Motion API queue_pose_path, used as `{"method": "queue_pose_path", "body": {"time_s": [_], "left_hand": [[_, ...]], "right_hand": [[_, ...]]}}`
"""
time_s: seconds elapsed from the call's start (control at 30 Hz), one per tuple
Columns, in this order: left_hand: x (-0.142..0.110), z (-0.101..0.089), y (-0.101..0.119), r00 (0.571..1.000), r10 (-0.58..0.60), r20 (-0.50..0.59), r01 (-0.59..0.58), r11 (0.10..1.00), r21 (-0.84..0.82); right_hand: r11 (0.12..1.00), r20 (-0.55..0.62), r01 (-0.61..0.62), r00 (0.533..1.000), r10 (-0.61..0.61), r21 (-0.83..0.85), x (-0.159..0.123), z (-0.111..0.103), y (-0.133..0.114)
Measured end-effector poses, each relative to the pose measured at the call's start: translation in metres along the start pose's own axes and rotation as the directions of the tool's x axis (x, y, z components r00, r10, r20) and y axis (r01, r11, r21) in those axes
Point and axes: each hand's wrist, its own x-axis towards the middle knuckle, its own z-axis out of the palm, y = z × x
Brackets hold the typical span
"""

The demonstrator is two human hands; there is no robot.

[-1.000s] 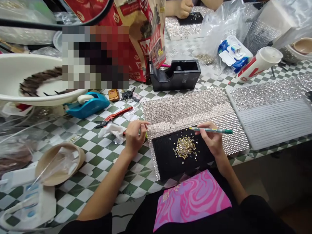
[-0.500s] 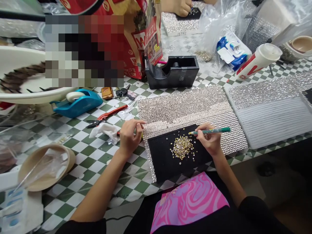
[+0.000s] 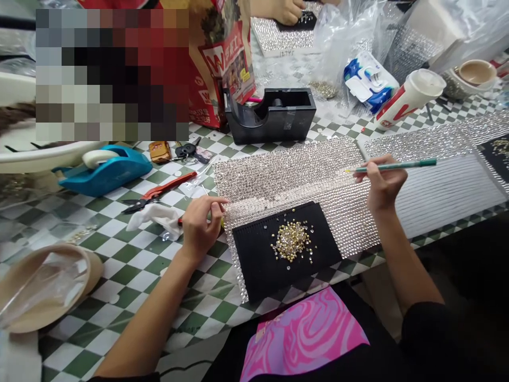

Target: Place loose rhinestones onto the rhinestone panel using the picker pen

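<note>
My right hand (image 3: 384, 185) pinches a green pencil (image 3: 417, 165), its yellow tip at the pale band across the rhinestone sheet (image 3: 286, 170). Curled at the sheet's left edge is my left hand (image 3: 201, 225), its index finger reaching onto the edge. Red and yellow bits show on either side of that hand; what it holds, if anything, is hidden. A black ridged tray (image 3: 258, 265) rests on the lower part of the sheet, bearing a heap of gold and clear rhinestones (image 3: 292, 241) with several loose ones around.
A black tape dispenser (image 3: 270, 122) stands behind the sheet. To the left are red-handled cutters (image 3: 167, 188), keys (image 3: 186, 150), a blue tape dispenser (image 3: 105, 170) and a brown bowl (image 3: 89, 265). A second, partly covered sheet (image 3: 445, 185) lies right. Another person's hand (image 3: 290, 11) works at the back.
My right hand has moved right and up with the pencil, from beside the rhinestone heap to the sheet's pale band. My left hand keeps its place at the sheet's edge. The view has shifted slightly.
</note>
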Motion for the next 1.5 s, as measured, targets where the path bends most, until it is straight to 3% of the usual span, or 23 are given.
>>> {"method": "queue_pose_path", "body": {"time_s": [0.13,0.3,0.8,1.07,1.5], "left_hand": [[0.0,0.0,-0.001,1.0,0.021,-0.007,-0.021,1.0,0.011],[0.0,0.0,0.0,1.0,0.027,0.001,-0.027,0.999,0.023],[0.0,-0.001,0.001,1.0,0.012,0.005,-0.012,1.0,0.014],[0.0,0.0,0.001,0.999,-0.027,0.019,0.027,1.0,0.015],[0.0,0.001,0.001,0.999,-0.039,0.02,0.039,0.999,0.0]], "right_hand": [[0.999,-0.01,-0.016,1.0,0.015,-0.041,0.021,0.004,0.019],[0.995,0.02,-0.044,0.999,0.046,-0.093,0.016,0.006,0.031],[0.974,0.09,-0.003,0.996,0.024,-0.227,0.009,0.002,0.032],[0.977,0.028,0.023,0.999,-0.018,-0.212,0.01,0.005,0.024],[0.972,0.069,0.03,0.998,-0.015,-0.234,0.011,0.001,0.037]]}}
